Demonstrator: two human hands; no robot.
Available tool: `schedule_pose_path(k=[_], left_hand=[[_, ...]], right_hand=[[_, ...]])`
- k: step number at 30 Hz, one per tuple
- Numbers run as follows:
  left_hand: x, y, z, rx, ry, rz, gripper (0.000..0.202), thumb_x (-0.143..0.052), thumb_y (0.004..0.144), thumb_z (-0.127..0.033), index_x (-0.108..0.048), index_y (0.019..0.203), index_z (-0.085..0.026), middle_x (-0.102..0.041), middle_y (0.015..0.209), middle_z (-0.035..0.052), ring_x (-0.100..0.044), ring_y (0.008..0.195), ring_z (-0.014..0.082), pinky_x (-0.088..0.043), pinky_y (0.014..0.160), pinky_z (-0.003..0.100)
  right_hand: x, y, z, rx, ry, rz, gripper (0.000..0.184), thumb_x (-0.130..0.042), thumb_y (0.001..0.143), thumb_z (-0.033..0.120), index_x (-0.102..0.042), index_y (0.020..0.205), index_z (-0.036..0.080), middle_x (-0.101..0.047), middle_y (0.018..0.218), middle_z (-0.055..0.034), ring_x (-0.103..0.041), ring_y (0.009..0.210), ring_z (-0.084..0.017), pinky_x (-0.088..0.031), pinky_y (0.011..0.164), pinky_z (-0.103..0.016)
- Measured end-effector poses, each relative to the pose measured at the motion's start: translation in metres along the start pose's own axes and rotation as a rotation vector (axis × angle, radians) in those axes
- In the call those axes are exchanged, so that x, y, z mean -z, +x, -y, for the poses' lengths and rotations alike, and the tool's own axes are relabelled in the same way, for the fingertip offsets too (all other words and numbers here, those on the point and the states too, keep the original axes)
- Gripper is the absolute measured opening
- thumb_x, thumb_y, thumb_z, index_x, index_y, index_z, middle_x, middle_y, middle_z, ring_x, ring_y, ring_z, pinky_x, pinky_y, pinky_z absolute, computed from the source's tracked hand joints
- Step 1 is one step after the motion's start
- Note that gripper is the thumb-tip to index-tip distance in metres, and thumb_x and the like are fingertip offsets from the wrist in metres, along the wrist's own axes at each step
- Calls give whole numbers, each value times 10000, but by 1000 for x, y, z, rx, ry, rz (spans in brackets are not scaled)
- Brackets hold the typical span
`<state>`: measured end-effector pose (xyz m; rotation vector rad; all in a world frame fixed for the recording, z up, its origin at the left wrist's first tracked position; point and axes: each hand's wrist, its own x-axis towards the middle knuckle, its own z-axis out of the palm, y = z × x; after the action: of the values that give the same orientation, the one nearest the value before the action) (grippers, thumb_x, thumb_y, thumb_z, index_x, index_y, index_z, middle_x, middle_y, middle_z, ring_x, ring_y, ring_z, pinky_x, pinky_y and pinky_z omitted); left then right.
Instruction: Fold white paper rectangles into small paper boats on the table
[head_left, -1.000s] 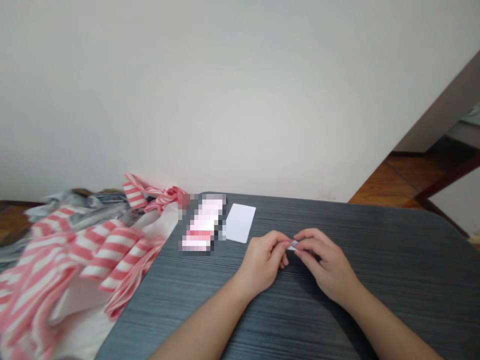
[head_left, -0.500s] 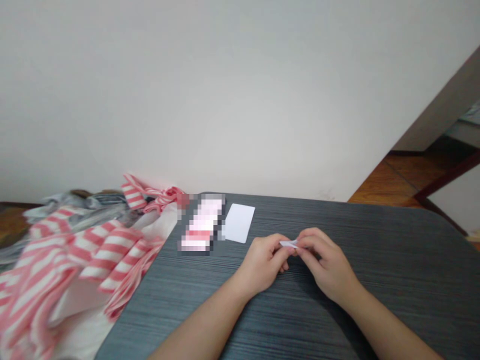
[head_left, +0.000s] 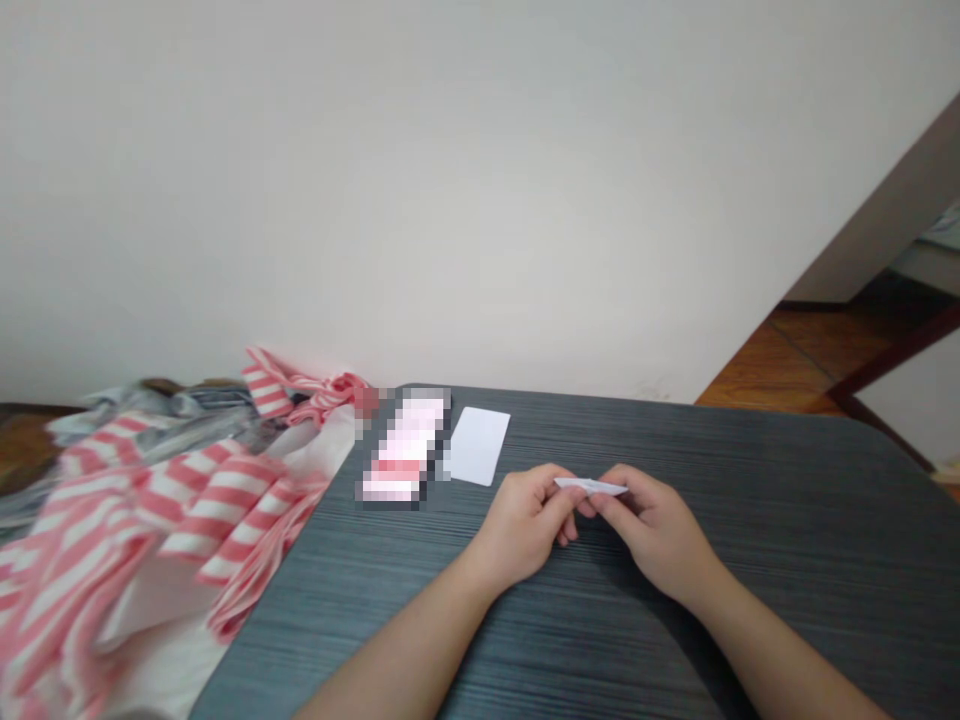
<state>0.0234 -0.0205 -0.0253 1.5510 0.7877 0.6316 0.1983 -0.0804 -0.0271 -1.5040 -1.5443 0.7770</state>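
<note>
A small piece of folded white paper (head_left: 591, 486) is pinched between both hands, a little above the dark table. My left hand (head_left: 531, 522) grips its left part with the thumb on the near side. My right hand (head_left: 651, 525) is closed on its right part, the thumb tip close to the left one. The paper looks thin and pointed at both ends; its underside is hidden by the fingers. Beyond my left hand, a white rectangular card (head_left: 480, 446) with rounded corners lies flat on the table.
A blurred-out phone-like object (head_left: 405, 450) lies left of the card on the dark wood-grain table (head_left: 787, 560). Red-and-white striped cloth (head_left: 217, 500) and grey clothes (head_left: 202, 425) are heaped left of the table. A pale wall (head_left: 480, 200) stands behind it.
My right hand has shifted slightly right along the paper, and its fingers have moved. More of the folded paper now shows between the hands. The card and the phone-like object stay put.
</note>
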Motion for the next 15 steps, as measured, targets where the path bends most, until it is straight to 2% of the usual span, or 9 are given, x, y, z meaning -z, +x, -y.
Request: schedule_pose_path(k=[6,11,15], left_hand=[[-3,2,-1,19,-89,2,228,-546,913,-343,-630,823,-150,-623,597,-11,-540,480,90,-442,496,196],[-4,1,2,26,-133,15,258,-542,918,-367,-613,805,-147,-655,662,10,-536,483,80,-440,486,194],[-4,1,1,31,-134,18,285,-545,916,-385,-601,776,-144,-644,633,7,-529,470,77,-430,472,190]], right_hand=[[-2,0,-1,-81,63,-1,185,-576,888,319,-638,772,190,-644,708,-7,-574,677,-170,-420,639,-264],[0,-1,3,-87,44,9,201,-577,883,313,-636,738,187,-630,674,4,-556,654,-158,-402,623,-254],[1,-2,3,-93,51,20,221,-575,888,317,-629,719,185,-618,654,8,-543,637,-152,-394,609,-249]])
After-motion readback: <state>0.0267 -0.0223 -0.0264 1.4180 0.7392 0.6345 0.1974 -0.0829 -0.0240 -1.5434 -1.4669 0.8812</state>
